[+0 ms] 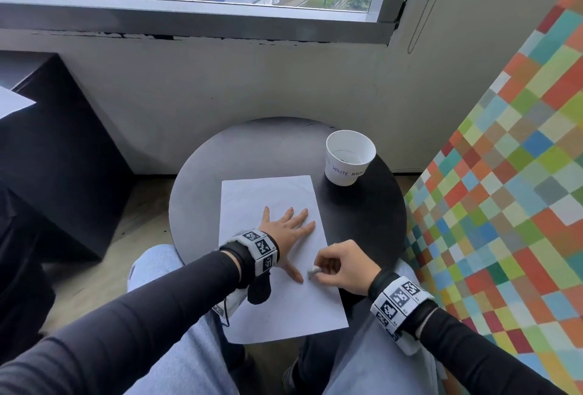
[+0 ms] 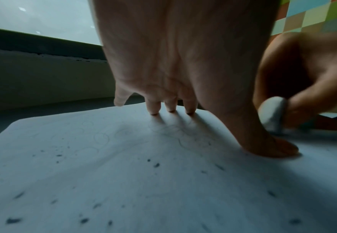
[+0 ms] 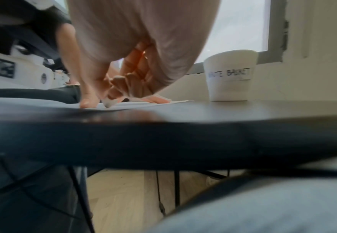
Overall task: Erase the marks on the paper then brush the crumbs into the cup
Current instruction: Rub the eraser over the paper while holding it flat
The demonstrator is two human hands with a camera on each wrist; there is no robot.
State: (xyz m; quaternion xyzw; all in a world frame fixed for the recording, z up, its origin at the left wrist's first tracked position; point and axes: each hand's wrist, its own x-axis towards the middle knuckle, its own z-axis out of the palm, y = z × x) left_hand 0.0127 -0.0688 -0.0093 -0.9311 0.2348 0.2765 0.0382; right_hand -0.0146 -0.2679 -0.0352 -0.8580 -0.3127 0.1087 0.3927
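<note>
The paper [image 1: 277,300] was white, flecked with dark grey crumbs [image 2: 155,165] and faint pencil loops [image 2: 102,138]. The eraser [image 2: 273,113] looked white, perhaps greyed at its tip. The cup [image 1: 348,158] was white with dark lettering, the round table [image 1: 372,221] black, and the wall panel [image 1: 504,173] a multicoloured checker.

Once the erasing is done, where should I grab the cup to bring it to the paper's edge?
Grip the cup round its side wall, coming from the right with the right hand, which now pinches the eraser. It stands upright and open-topped on the table, apart from the paper; nothing crowds its wall, so a sideways wrap probably keeps it level.
</note>
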